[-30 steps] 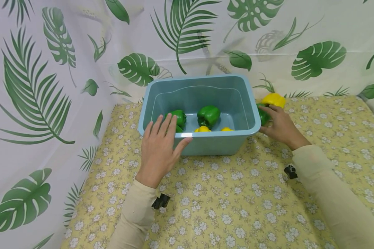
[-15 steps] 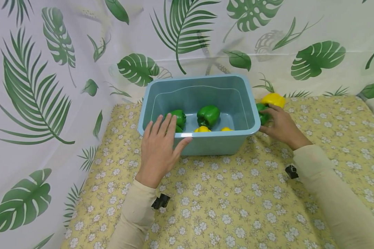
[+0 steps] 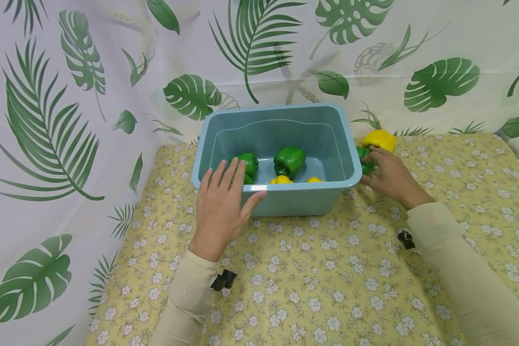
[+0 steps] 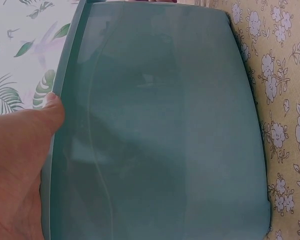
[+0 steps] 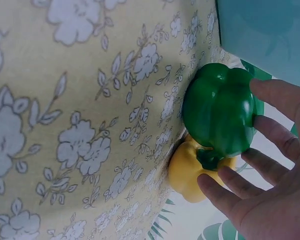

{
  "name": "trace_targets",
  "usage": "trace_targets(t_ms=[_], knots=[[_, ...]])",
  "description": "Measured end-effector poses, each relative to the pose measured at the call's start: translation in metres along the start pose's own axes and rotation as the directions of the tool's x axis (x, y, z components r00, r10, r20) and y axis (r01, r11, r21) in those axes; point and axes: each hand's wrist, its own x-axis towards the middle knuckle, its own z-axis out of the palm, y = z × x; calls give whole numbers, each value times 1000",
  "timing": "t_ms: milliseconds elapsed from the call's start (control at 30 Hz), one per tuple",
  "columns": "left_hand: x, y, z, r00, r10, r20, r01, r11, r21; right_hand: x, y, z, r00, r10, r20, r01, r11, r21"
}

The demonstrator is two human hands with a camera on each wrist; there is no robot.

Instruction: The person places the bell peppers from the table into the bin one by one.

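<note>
My left hand (image 3: 219,206) lies over the near rim of a blue-grey plastic bin (image 3: 285,202), fingers straight inside the rim, thumb outside. In the left wrist view, that thumb (image 4: 54,111) touches the rim. Right of the bin, my right hand (image 3: 389,173) is spread loosely at a green bell pepper (image 5: 217,107); in the right wrist view, its fingertips are right at the pepper's side. A yellow bell pepper (image 3: 380,140) sits just behind, with the lower fingertips overlapping it. Inside the bin are green bell peppers (image 3: 290,161) and yellow bell peppers (image 3: 281,179), partly hidden by the near wall.
A yellow flowered cloth (image 3: 294,288) covers the table. Behind the bin and along the left, a white leaf-print curtain (image 3: 147,110) hangs to the table's edges. The bin's right wall stands close to the green pepper outside it.
The green pepper beside the bin has shifted slightly under my right hand, which has barely moved. My left hand and the bin stay in place.
</note>
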Motion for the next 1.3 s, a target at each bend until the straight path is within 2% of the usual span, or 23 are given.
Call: trace_targets(t_ms=[467, 833, 1067, 1300], knots=[[0, 0, 1, 1000, 1, 1, -1, 1000, -2, -2, 2, 2, 1000, -5, -23, 5, 1000, 17], [-1, 0, 0, 1000, 1, -5, -1, 1000, -3, 0, 0, 1, 1000, 22, 3, -22, 998, 55], [-1, 0, 0, 1000, -3, 2, 3, 1000, -4, -2, 1, 1, 999, 35, 22, -36, 999, 41], [-1, 0, 1, 1000, -2, 0, 2, 1000, -10, -3, 3, 1, 1000, -15, -1, 15, 1000, 2]])
